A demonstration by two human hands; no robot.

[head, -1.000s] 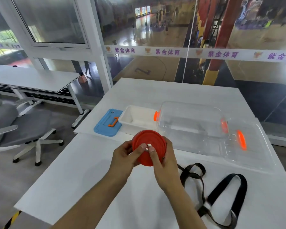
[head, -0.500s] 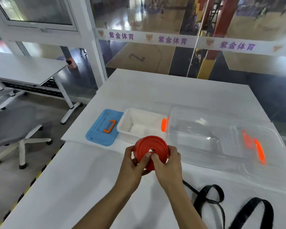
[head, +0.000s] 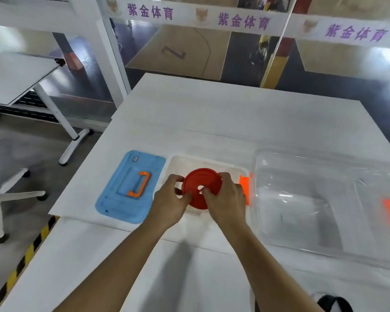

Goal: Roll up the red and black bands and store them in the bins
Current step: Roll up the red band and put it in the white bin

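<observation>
Two hands on one coil: the red band (head: 200,189), rolled tight into a flat disc with a small hole at its centre, is held over the white bin (head: 232,171). Left hand (head: 170,202) pinches the coil's left rim, thumb and fingers curled round the edge. Right hand (head: 226,200) grips the right side, one fingertip at or in the centre hole, probably keeping the roll from springing open. Disc face tilts up toward the viewer, so its flat side is roughly level with the bin floor. Whether it already touches the floor I cannot tell; hands hide the lower edge.

Key relation: bin lies directly under and just beyond the fingers, coil between both hands, neither hand clearly nearer. Next move, my guess, is straight down and let go, both hands together so it stays wound.

Blue lid (head: 131,188) with orange handle lies just left of the bin. Clear bin (head: 302,199) stands right, touching or nearly. Black band: only a dark scrap at bottom right edge, unsure. Rolling red looks done; black still to do.
</observation>
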